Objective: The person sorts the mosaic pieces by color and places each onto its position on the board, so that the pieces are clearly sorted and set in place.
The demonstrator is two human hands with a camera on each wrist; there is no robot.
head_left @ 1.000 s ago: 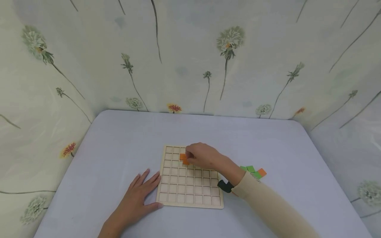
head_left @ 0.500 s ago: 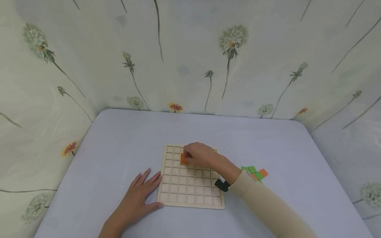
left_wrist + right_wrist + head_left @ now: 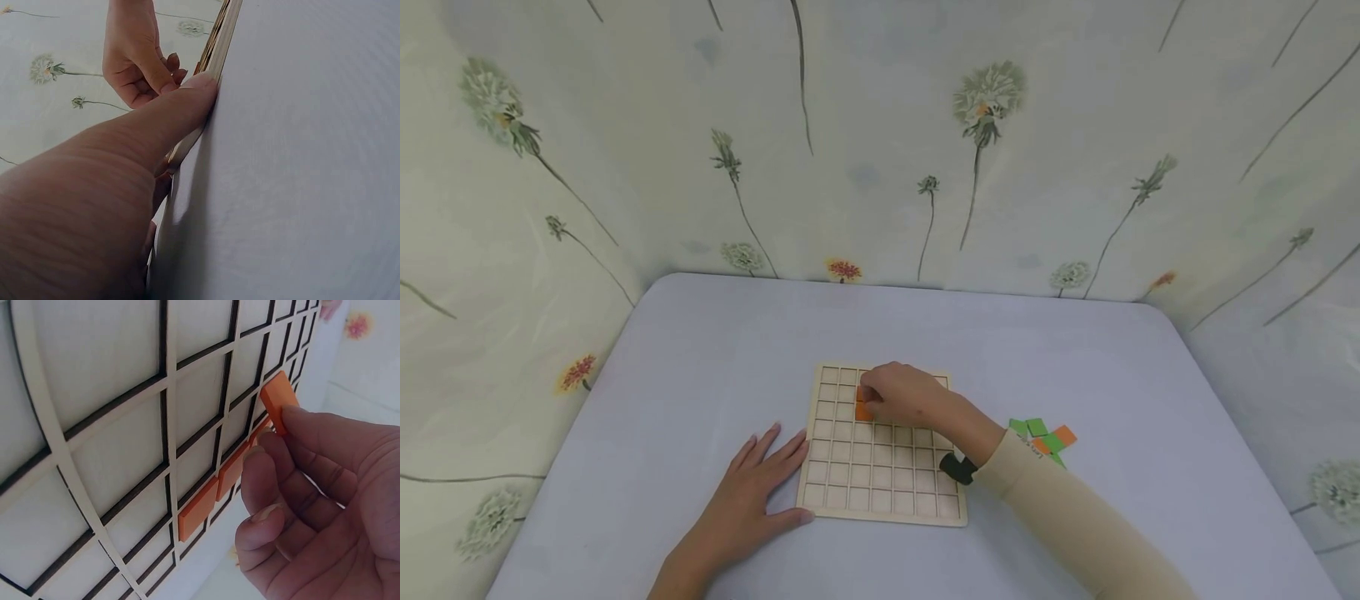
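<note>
A pale wooden grid board lies on the table. My right hand is over its far part and pinches an orange square tile between thumb and fingers. In the right wrist view that tile is tilted. Below it, a row of orange tiles sits along the grid cells, partly hidden by the fingers. In the head view only a little orange shows left of the fingertips. My left hand lies flat with fingers spread, its thumb and fingertips touching the board's left edge.
Right of the board, several loose green tiles and orange tiles lie in a small pile, partly behind the right sleeve. A dark wrist device hangs over the board's right edge. A flowered cloth hangs behind the table.
My right hand has shifted slightly left over the board with the orange tile, uncovering a bit more of the pile. The left hand stays in place.
</note>
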